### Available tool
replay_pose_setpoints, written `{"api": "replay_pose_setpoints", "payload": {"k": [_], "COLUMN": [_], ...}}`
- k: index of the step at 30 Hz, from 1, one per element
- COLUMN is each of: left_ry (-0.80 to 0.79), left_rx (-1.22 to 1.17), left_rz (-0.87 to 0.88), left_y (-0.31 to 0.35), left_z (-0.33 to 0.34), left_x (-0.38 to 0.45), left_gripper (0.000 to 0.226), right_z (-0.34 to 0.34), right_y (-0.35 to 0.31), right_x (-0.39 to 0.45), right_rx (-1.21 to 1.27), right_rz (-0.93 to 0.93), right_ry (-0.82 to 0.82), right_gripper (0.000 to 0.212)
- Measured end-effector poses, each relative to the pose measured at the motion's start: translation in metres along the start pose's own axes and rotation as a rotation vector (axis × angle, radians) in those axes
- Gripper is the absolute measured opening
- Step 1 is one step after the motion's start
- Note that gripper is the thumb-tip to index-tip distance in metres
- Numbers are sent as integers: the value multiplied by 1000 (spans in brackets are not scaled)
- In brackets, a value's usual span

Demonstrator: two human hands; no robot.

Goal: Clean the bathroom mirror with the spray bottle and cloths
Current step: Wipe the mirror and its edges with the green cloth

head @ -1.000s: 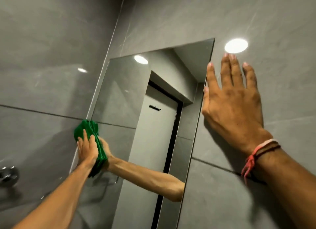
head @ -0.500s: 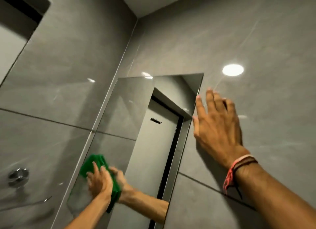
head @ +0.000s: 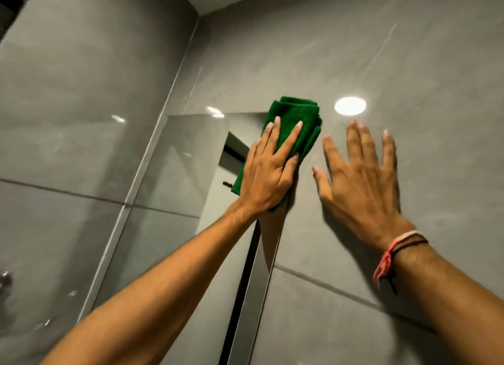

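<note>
The mirror (head: 174, 173) lies bare below its top right corner. There the left hand (head: 268, 173) and green cloth (head: 289, 130) block; the right hand (head: 360, 179) covers wall tile (head: 436, 92) beside the right edge.

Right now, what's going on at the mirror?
The left hand presses a folded green cloth flat against the mirror's top right corner, wiping there. The right hand lies open, fingers spread, on the grey wall tile beside the mirror, apparently bracing. No spray bottle is in view.
</note>
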State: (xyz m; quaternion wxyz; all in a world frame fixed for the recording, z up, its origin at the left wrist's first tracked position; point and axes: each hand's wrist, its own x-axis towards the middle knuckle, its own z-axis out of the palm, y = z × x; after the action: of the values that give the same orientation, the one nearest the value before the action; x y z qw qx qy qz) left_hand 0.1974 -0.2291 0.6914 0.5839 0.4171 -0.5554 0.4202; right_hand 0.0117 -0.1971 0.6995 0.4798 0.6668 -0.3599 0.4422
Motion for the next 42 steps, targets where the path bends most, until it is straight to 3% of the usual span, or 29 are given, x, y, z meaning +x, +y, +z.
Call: {"api": "replay_pose_setpoints", "payload": {"k": [2,4,10,13,15,21,23,28,32,35,38,42], "left_ry": [-7,-13,156,185,224,339,326,284,179,131,187,109], "left_rx": [17,40,24,12,-20,-103,-125,-168,-293,-468,-550,-520], "left_rz": [-23,-190,-1133,-1422,-1536,-1564,-1478,-1005,-512,-231,-132,25], "left_y": [-29,-62,-97,-60,-26,32,33,56,100,118,101,83], "left_z": [-8,-17,-42,-33,-26,-15,-15,-5,8,8,8,4], "left_x": [-53,-121,-340,-391,-389,-320,-271,-93,23,42,26,3], "left_gripper": [61,61,58,67,73,59,57,55,54,48,39,62], "right_z": [6,16,36,37,37,33,31,15,-5,-20,-36,-46], "right_y": [-7,-18,-48,-49,-49,-42,-37,-11,13,33,45,50], "right_x": [-6,-16,-41,-42,-42,-45,-48,-46,-32,-15,3,22], "right_rx": [20,40,33,37,46,97,103,162,483,888,1125,953], "right_rz": [-11,-41,-56,-48,-43,-80,-101,-78,100,360,605,664], "right_ry": [21,21,23,47,53,7,-20,-43,76,232,246,96], "right_gripper": [65,65,65,63,63,67,69,70,63,52,62,85]}}
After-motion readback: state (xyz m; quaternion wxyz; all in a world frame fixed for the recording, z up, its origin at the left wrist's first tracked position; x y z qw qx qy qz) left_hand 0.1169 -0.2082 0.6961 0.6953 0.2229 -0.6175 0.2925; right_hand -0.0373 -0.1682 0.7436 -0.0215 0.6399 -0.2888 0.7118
